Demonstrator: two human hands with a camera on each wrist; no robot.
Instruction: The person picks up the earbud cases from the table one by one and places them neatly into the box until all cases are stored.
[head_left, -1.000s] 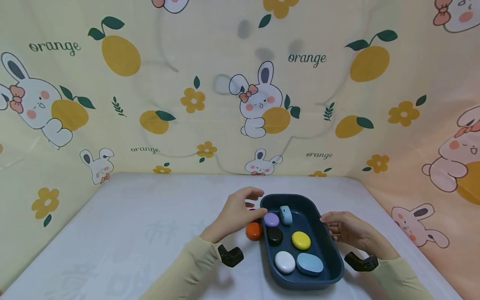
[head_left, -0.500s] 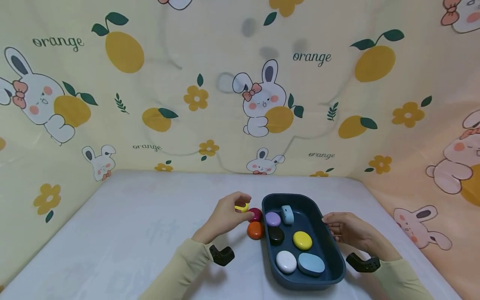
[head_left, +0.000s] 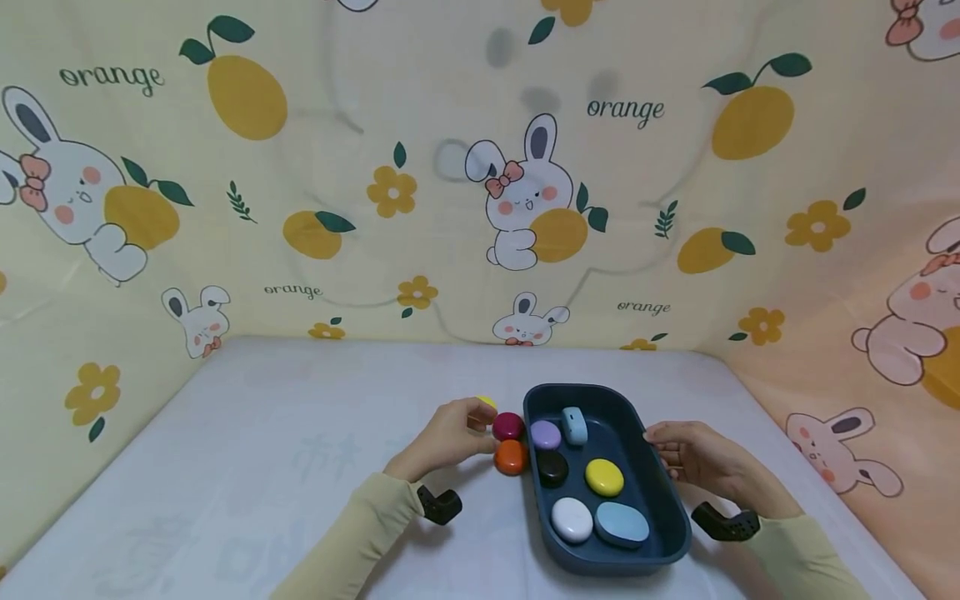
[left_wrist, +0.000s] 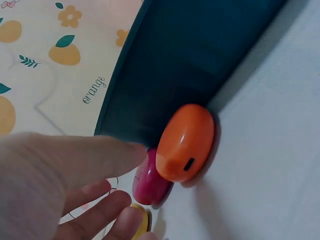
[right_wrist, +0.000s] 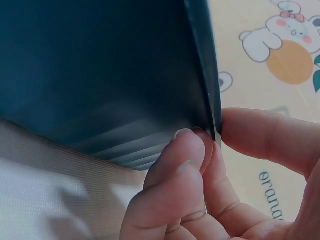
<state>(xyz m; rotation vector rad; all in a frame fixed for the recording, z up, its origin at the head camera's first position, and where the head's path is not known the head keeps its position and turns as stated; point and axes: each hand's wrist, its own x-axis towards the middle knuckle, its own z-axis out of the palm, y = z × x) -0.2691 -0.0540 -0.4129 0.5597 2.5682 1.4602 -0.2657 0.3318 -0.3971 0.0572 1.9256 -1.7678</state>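
My right hand (head_left: 708, 467) pinches the right rim of a dark blue oblong tray (head_left: 611, 442), thumb on one side and fingertips on the other in the right wrist view. Left of the tray, my left hand (head_left: 442, 439) is held low with thumb and fingers apart. Its thumb (left_wrist: 112, 154) overlaps a glossy magenta rounded case (left_wrist: 150, 182) in the left wrist view. An orange rounded case (left_wrist: 185, 142) with a small black slot stands beside it, against the tray wall. Behind the left fingers a yellow rounded piece (head_left: 487, 401) is partly hidden.
Inside the tray lie a purple piece (head_left: 545, 434), a black one (head_left: 552, 468), a yellow one (head_left: 604, 477), a white one (head_left: 572, 520) and two light blue ones (head_left: 622, 524). A white cloth (head_left: 262, 467) covers the table. Printed curtains (head_left: 420, 167) enclose the back and sides.
My left hand has drawn left from the tray's left rim and come down beside the magenta and orange cases, uncovering them. My right hand stays on the tray's rim.
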